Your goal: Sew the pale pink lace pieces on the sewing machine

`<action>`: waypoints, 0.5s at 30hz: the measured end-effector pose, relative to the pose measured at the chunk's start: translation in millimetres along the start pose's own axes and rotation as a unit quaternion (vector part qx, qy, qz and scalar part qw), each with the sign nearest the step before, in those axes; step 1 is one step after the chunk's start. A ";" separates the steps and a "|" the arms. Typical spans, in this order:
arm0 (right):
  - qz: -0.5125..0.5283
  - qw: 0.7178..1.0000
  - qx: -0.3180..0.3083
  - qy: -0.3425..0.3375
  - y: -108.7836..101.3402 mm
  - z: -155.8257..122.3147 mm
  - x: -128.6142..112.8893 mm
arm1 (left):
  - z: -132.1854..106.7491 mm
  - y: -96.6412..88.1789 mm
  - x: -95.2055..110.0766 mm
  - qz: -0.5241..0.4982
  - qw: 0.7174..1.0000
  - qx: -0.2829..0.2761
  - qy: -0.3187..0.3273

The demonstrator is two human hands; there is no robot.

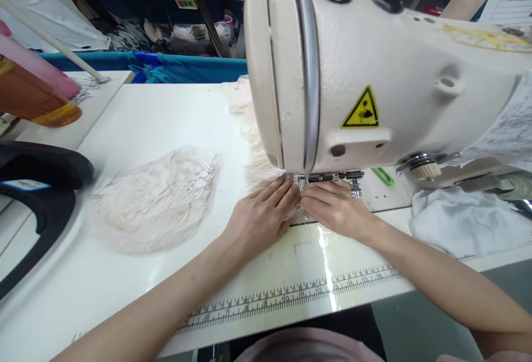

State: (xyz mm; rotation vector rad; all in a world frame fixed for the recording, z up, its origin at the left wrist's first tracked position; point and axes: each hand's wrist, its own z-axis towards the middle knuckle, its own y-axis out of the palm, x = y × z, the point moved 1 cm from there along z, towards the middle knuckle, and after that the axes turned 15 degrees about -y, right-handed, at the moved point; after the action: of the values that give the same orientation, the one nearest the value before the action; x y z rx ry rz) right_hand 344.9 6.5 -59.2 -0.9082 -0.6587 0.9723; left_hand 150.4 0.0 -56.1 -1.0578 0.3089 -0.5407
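Observation:
My left hand (260,215) and my right hand (334,207) lie side by side under the head of a cream sewing machine (374,74). Both press their fingers flat on a small piece of pale lace (296,198) just in front of the presser foot (328,178). The fingertips nearly meet at the needle area. More of the pale lace fabric (249,146) trails behind the machine's left end. A loose pile of lace pieces (153,201) rests on the white table to the left of my left hand.
A printed ruler strip (291,295) runs along the table's front edge. White cloth (457,223) lies at the right. A black curved object (37,195) and an orange-pink bottle (37,85) sit at the left. Another person in white (50,1) stands at the back left.

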 end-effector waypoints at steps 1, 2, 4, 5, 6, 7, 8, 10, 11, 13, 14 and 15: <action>0.003 1.000 -0.001 0.002 -0.1 -0.2 0.3 | 0.0 -0.1 0.4 0.002 1.000 -0.002 0.001; 0.006 1.000 -0.002 0.004 -0.1 -0.5 0.6 | 0.0 -0.1 0.6 0.004 1.000 -0.005 0.001; 0.010 1.000 -0.006 0.007 0.1 -1.6 1.2 | -0.1 -0.1 0.9 0.008 1.000 -0.010 -0.002; 0.010 1.000 -0.009 0.007 0.3 -2.2 1.6 | -0.1 0.0 1.1 0.010 1.000 -0.013 -0.004; 0.011 1.000 -0.011 0.007 0.5 -2.9 2.0 | -0.1 0.2 1.4 0.012 1.000 -0.016 -0.006; 0.011 1.000 -0.014 0.007 0.6 -3.5 2.5 | -0.1 0.4 1.8 0.012 1.000 -0.019 -0.008; 0.011 1.000 -0.017 0.006 0.5 -4.0 3.0 | -0.1 0.7 2.3 0.013 1.000 -0.023 -0.009; 0.012 1.000 -0.023 0.005 0.2 -4.8 4.4 | 0.0 1.1 3.4 0.015 0.999 -0.028 -0.011; 0.012 1.000 -0.025 0.004 -0.2 -5.0 5.1 | 0.1 1.2 3.8 0.016 0.999 -0.030 -0.012; 0.014 1.000 -0.025 0.001 -1.1 -5.0 6.7 | 0.3 1.2 4.6 0.018 0.999 -0.033 -0.014; 0.011 1.000 -0.022 -0.002 -1.6 -4.9 7.4 | 0.5 1.0 4.8 0.019 0.999 -0.031 -0.015; 0.004 1.000 -0.017 -0.004 -2.3 -4.7 7.9 | 0.7 0.8 5.1 0.020 0.999 -0.030 -0.016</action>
State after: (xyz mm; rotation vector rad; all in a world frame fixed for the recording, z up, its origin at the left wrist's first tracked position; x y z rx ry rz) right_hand 353.0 11.4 -58.9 -0.9381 -0.6803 0.9749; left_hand 155.2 -2.1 -56.4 -1.1141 0.3194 -0.4816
